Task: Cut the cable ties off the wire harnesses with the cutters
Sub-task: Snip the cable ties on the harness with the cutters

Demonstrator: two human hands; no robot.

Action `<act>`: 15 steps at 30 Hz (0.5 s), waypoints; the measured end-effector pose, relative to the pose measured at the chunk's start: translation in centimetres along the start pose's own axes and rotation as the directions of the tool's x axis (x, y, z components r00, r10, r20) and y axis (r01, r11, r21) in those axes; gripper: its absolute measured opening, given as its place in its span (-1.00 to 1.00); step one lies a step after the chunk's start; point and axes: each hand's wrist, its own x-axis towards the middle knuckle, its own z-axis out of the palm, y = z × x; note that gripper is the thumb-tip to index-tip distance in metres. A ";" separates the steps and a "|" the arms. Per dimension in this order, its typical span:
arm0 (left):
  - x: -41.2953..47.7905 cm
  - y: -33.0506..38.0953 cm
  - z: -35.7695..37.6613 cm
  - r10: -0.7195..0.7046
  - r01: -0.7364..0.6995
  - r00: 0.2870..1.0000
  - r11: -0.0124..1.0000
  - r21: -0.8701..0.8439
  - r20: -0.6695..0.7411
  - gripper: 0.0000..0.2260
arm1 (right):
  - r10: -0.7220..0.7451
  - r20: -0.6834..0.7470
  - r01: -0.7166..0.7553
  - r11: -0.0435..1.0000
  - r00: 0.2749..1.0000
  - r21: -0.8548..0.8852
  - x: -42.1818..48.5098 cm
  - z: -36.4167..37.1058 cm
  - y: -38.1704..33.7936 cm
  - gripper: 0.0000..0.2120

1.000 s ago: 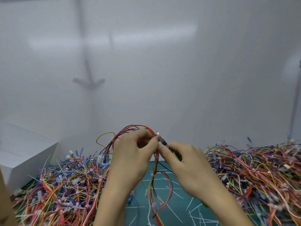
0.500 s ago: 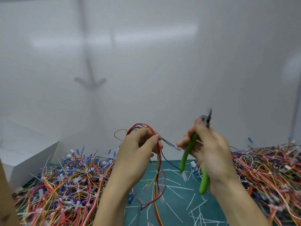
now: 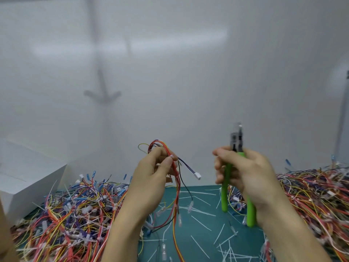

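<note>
- Where the green mat (image 3: 205, 201) lies nearest the camera, loose white cut ties (image 3: 200, 223) are scattered over it, between two forearms that reach in from the bottom edge.
- The left hand (image 3: 153, 178) is raised above the mat, its grip closed on a harness (image 3: 177, 193): thumb and fingers pinch the red, yellow and black wires just below the loop they form over the hand.
- From that pinch the wires hang down to the mat, their ends touching it; one dark wire sticks out to the right and ends in a small white plug (image 3: 197, 175), in the air between the two hands.
- The right hand (image 3: 245, 176), well apart from the harness, has its grip closed round the cutters (image 3: 225, 193): the two green handles point down and stand spread, and the metal head points up above the fingers, too blurred to tell how the blades stand.
- A heap of harnesses (image 3: 71, 214) covers the left side of the mat, and a second heap (image 3: 313, 195) covers the right.
- Beyond the left heap stands a white box (image 3: 22, 186).
- A plain pale wall (image 3: 188, 72) fills the background.
</note>
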 end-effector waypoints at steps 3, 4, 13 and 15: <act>0.0 0.0 0.2 -0.019 0.016 0.998 0.999 -0.049 -0.065 -0.86 | 0.001 0.123 0.027 0.975 0.992 -0.222 -0.6 0.8 0.1 -0.91; 0.0 0.0 0.3 -0.026 0.020 0.996 0.998 -0.066 -0.087 -0.86 | 0.010 0.164 0.035 0.962 0.986 -0.271 -0.7 1.0 0.1 -0.90; -0.1 0.6 0.1 -0.168 0.122 0.973 0.955 -0.269 -0.156 -0.85 | -0.064 0.125 0.137 0.646 0.990 -0.751 -1.0 1.3 1.0 -0.84; -0.1 0.8 0.1 -0.208 0.145 0.968 0.920 -0.364 -0.140 -0.85 | -0.013 0.142 0.117 0.646 0.990 -0.754 -1.1 1.3 1.1 -0.77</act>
